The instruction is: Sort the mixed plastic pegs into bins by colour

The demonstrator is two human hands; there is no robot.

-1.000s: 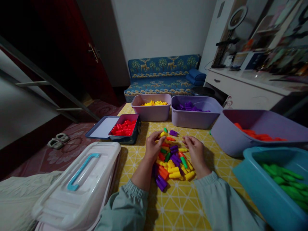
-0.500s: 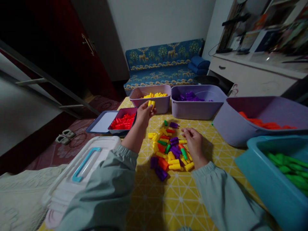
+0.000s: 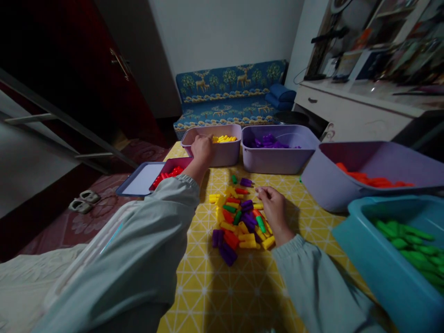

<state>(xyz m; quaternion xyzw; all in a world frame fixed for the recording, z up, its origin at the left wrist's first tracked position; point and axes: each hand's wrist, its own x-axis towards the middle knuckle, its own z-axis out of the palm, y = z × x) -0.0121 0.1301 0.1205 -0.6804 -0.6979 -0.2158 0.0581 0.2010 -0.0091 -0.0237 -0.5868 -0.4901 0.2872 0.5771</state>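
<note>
My left hand [image 3: 202, 149] reaches over the rim of the pink bin [image 3: 225, 155], beside the yellow plastic pieces [image 3: 225, 138] inside. Its fingertips are hidden, so whether it still holds a piece cannot be seen. My right hand [image 3: 274, 203] hovers at the right side of a mixed pile, thumb and fingers pinched together with nothing visible between them. Below and left of it lie small popsicle-shaped toys: yellow ones [image 3: 247, 241], purple ones [image 3: 227, 253], orange ones [image 3: 231, 239] and green ones [image 3: 261, 224]. A single purple piece [image 3: 246, 182] lies just left of the right fingertips.
A lilac bin [image 3: 277, 159] holds purple pieces; another lilac bin [image 3: 322, 185] holds orange ones. At right, a teal bin [image 3: 367, 249] contains green pieces. Red pieces [image 3: 169, 173] fill a box by my left forearm. A white lid [image 3: 93, 249] lies partly under my left sleeve.
My left hand has carried a yellow piece forward and left, from in front of the pink bin to over its inside. My right hand keeps its place by the pile.
</note>
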